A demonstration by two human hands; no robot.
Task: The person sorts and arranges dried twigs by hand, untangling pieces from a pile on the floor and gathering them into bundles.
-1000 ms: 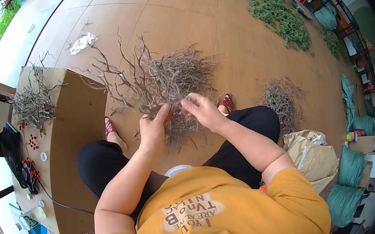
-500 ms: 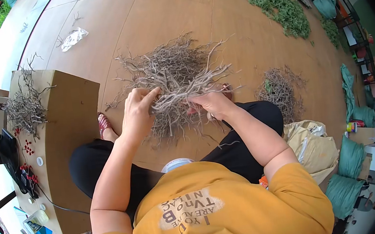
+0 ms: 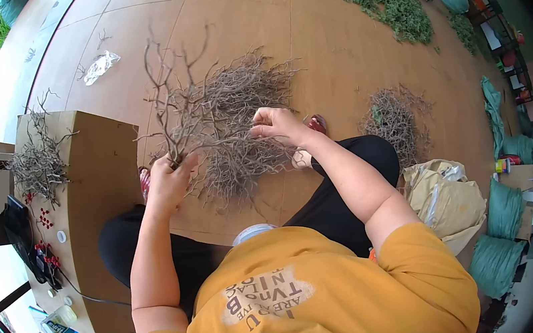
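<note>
My left hand [image 3: 169,184] is closed round the lower ends of a bunch of dry, crooked twigs [image 3: 169,105]. The bunch stands up from the fist and fans out at the top. My right hand [image 3: 279,128] is to the right of it, with thumb and fingers drawn together on a thin twig, whose exact grip is partly hidden. Below and behind both hands, a big tangled pile of the same grey-brown twigs [image 3: 249,88] lies on the floor between my legs.
A cardboard box [image 3: 107,208] at my left bears more twigs, red berry sprigs and a black cable. A smaller twig heap [image 3: 399,125] and a tan sack [image 3: 446,203] lie at my right. Green foliage [image 3: 386,2] and a plastic bag [image 3: 101,67] are farther off on the floor.
The twigs lay sideways across both hands before; now the bunch is upright in my left hand, which has moved left and nearer to me. My right hand has left the bunch's thick part and risen slightly.
</note>
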